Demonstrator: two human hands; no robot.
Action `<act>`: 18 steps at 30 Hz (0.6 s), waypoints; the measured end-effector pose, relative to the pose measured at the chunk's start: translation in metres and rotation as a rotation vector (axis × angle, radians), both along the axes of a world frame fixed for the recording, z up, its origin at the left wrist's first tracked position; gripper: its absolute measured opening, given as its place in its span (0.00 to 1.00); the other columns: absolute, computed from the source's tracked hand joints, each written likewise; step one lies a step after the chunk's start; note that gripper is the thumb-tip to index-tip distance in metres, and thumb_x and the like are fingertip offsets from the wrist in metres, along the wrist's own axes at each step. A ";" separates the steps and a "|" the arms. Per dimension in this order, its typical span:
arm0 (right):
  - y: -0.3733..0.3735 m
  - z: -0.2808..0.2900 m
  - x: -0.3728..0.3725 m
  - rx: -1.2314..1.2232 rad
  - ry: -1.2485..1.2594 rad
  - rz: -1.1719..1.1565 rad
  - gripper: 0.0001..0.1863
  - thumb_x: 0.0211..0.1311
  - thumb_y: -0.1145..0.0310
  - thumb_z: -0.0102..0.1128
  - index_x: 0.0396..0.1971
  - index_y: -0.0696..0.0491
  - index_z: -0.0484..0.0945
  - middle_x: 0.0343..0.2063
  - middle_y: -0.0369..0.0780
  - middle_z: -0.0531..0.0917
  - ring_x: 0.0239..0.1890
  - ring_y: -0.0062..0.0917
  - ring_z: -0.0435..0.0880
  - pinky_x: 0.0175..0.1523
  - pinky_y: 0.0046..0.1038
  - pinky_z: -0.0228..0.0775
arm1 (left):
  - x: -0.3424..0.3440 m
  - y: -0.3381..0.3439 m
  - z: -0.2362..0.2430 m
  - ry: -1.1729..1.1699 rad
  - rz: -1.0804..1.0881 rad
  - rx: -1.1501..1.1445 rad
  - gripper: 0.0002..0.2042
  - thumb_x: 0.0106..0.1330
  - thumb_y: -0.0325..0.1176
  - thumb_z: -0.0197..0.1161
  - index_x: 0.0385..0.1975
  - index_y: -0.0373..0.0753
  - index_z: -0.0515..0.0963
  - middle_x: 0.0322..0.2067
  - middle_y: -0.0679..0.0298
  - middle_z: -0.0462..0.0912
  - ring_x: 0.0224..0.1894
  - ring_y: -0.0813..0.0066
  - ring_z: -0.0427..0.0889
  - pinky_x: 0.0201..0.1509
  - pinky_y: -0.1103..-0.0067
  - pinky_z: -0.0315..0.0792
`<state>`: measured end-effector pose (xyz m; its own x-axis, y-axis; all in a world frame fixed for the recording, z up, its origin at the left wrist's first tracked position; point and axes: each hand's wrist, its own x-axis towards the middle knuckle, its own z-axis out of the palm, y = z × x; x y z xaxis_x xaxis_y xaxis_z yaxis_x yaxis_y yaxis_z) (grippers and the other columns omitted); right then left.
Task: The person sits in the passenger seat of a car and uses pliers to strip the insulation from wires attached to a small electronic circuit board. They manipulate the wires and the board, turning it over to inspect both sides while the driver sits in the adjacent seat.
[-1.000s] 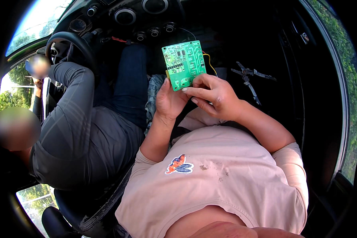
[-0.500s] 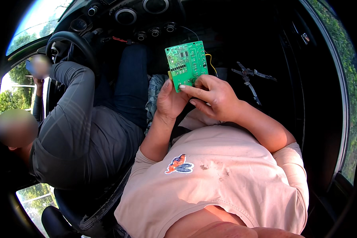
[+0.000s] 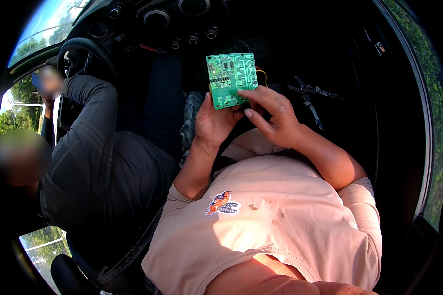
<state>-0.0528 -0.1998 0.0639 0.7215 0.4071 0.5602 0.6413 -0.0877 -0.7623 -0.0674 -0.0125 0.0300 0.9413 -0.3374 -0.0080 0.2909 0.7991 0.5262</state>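
Observation:
A green circuit board is held up in front of me, its face with solder points and small dark parts turned my way. My left hand is closed on its lower left edge from beneath, the thumb along the side and the other fingers mostly hidden behind it. My right hand lies at the lower right of the board, with a fingertip on or just over its face. Its thumb stands apart, and nothing is gripped in it. Yellow-orange wire curves out from behind the board's right edge.
A metal tool with several jointed arms lies on the dark area to the right. To my left, another person in a dark long-sleeved top sits behind the steering wheel. Dashboard knobs are ahead, and a car door is at right.
My right finger has moved from the board's lower left corner up and right across its face. The board has tilted and straightened slightly. My left hand keeps its hold.

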 end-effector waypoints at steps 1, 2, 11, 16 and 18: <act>0.000 0.000 0.001 -0.016 -0.022 -0.002 0.22 0.51 0.78 0.59 0.49 0.56 0.74 0.25 0.39 0.73 0.24 0.25 0.73 0.29 0.25 0.67 | 0.000 0.000 0.001 -0.004 0.013 0.019 0.26 0.68 0.53 0.47 0.59 0.43 0.65 0.54 0.59 0.72 0.51 0.67 0.74 0.52 0.69 0.71; 0.000 0.000 0.001 -0.031 -0.044 -0.003 0.21 0.51 0.78 0.59 0.48 0.56 0.74 0.26 0.39 0.74 0.24 0.26 0.74 0.29 0.25 0.67 | -0.001 0.000 0.001 -0.008 0.026 0.038 0.26 0.67 0.53 0.47 0.59 0.43 0.65 0.53 0.59 0.72 0.50 0.68 0.75 0.52 0.69 0.71; 0.003 -0.002 0.001 0.060 0.122 -0.045 0.16 0.52 0.79 0.59 0.43 0.57 0.75 0.30 0.40 0.74 0.28 0.24 0.76 0.33 0.23 0.70 | -0.005 -0.009 0.015 -0.154 0.157 0.255 0.26 0.65 0.50 0.54 0.55 0.36 0.66 0.46 0.60 0.76 0.43 0.74 0.76 0.45 0.79 0.72; 0.003 -0.003 0.002 0.064 0.127 -0.037 0.13 0.53 0.79 0.58 0.40 0.59 0.74 0.31 0.40 0.74 0.29 0.23 0.76 0.34 0.22 0.70 | -0.005 -0.008 0.013 -0.177 0.167 0.254 0.25 0.66 0.49 0.53 0.54 0.35 0.66 0.45 0.59 0.76 0.42 0.73 0.76 0.44 0.78 0.72; 0.003 -0.003 0.002 0.068 0.132 -0.039 0.12 0.52 0.79 0.58 0.39 0.59 0.74 0.32 0.40 0.74 0.29 0.23 0.76 0.35 0.22 0.70 | -0.005 -0.008 0.013 -0.172 0.171 0.252 0.25 0.66 0.49 0.53 0.54 0.35 0.66 0.45 0.59 0.76 0.42 0.73 0.76 0.44 0.78 0.73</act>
<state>-0.0510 -0.1972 0.0609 0.8050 0.3416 0.4850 0.5324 -0.0554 -0.8447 -0.0724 -0.0206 0.0429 0.9790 -0.1821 0.0921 0.0541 0.6670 0.7430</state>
